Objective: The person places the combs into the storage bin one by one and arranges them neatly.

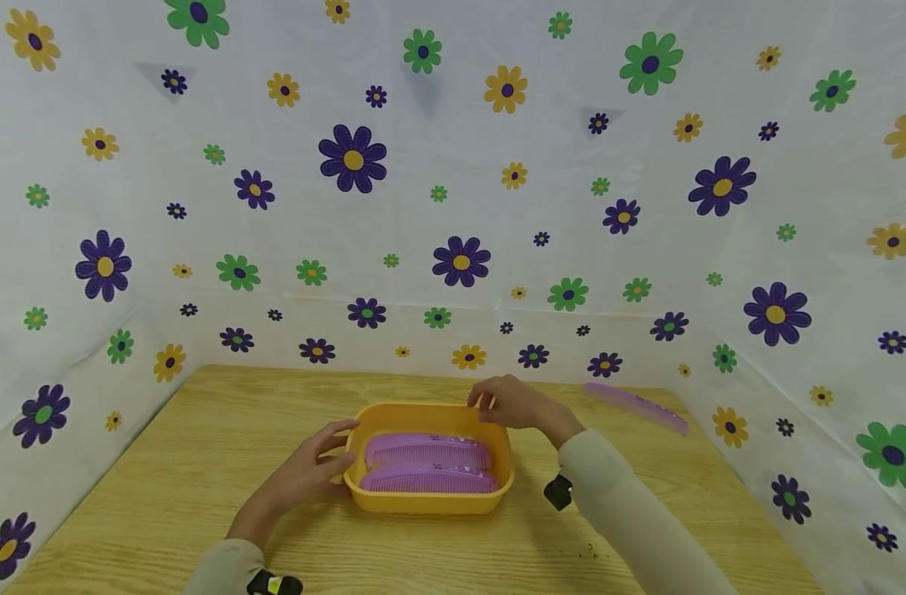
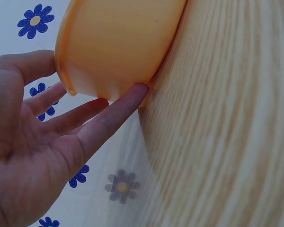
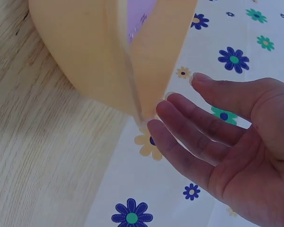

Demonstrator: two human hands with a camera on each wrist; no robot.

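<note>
A yellow plastic basket [image 1: 426, 502] stands on the wooden table, with two purple combs [image 1: 428, 451] lying side by side inside. My left hand [image 1: 307, 471] grips the basket's left end. In the left wrist view its upper digit hooks over the rim while other fingertips [image 2: 142, 89] press the outer wall. At the far right corner is my right hand [image 1: 514, 402], its fingers loosely bent at the rim. The right wrist view shows its thumb [image 3: 201, 79] standing off from the basket and nothing in the palm.
A third purple comb [image 1: 637, 408] lies at the table's back right. Flower-printed white sheeting [image 1: 393, 231] rises behind the table [image 1: 222, 446] and along both sides. Small dark specks [image 1: 588, 552] lie near the front right. Both wrists carry a black strap-on device.
</note>
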